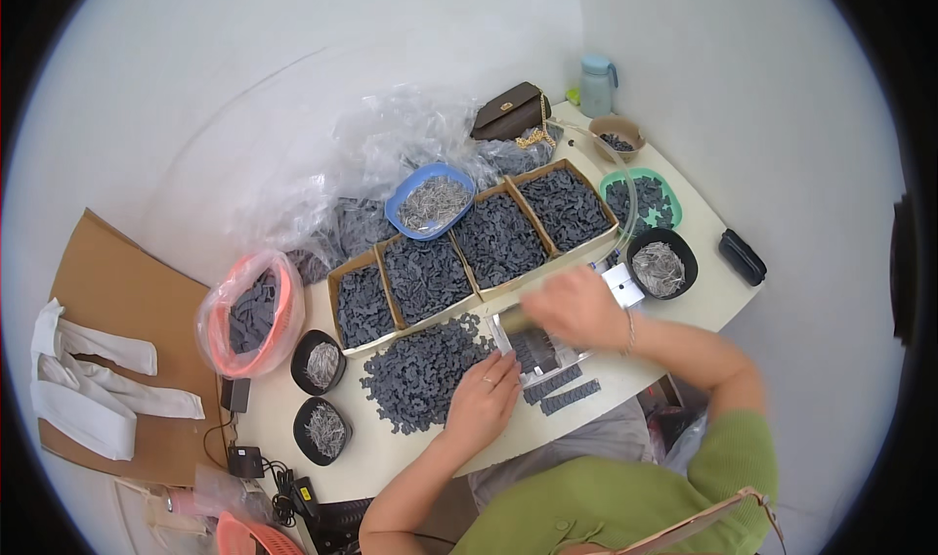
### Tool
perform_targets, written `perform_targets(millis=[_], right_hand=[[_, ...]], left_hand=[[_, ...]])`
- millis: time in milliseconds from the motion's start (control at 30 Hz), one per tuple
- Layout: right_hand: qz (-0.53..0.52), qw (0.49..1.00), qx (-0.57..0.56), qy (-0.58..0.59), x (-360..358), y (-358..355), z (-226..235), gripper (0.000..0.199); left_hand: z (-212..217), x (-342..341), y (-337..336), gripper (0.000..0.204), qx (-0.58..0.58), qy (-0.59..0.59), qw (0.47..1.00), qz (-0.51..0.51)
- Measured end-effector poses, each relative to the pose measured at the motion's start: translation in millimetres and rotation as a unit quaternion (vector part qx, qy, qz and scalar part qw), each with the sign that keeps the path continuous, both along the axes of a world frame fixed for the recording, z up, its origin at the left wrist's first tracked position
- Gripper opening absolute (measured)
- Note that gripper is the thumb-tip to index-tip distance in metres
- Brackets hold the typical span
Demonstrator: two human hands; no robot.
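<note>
A shallow tray with a pale metal rim (pixel 559 368) lies near the front of the table, with dark grey pieces inside. My left hand (pixel 486 394), wearing a ring, holds its left edge, fingers bent against the rim. Over the tray's far side my right hand (pixel 576 309) is closed and smeared by motion. A blurred yellowish-brown thing (pixel 510 321) shows beside its fingers; its kind is unclear. Left of the tray spreads a loose heap of small dark grey pieces (pixel 425 374). Two dark ribbed strips (pixel 570 397) lie in front of the tray.
Behind the tray stands a cardboard box (pixel 477 295) with several compartments of grey pieces. A blue basin (pixel 393 209), black bowls (pixel 690 260) (pixel 301 360) and a green tray (pixel 674 203) surround it. A pink basket (pixel 283 335) stands left; a clear hose (pixel 630 179) curves at right.
</note>
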State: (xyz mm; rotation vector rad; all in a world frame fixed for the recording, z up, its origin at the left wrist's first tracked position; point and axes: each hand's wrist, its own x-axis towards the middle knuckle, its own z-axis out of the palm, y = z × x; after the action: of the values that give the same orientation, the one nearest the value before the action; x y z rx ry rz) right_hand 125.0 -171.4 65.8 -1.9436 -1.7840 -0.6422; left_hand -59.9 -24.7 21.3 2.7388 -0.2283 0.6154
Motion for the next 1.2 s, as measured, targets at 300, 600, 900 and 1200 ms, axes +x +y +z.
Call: perform_targets(millis=[300,600,900,1200], right_hand=[[0.024,0.897,-0.002,0.441,71,64,-20,0.038],[-0.140,0.952,-0.113,0.246,157,-2,-4,0.019],[-0.175,0.958,-0.171,0.151,142,14,-18,0.021],[-0.105,0.965,-0.035,0.240,117,21,18,0.012]], left_hand=[[0,29,-34,0.016,0.133,0.049,0.988,0.056],[0,39,-26,0.006,0.206,0.027,0.978,-0.011],[35,37,19,0.021,-0.039,0.012,0.999,-0.024],[6,39,-16,0.019,0.123,0.132,0.982,-0.053]])
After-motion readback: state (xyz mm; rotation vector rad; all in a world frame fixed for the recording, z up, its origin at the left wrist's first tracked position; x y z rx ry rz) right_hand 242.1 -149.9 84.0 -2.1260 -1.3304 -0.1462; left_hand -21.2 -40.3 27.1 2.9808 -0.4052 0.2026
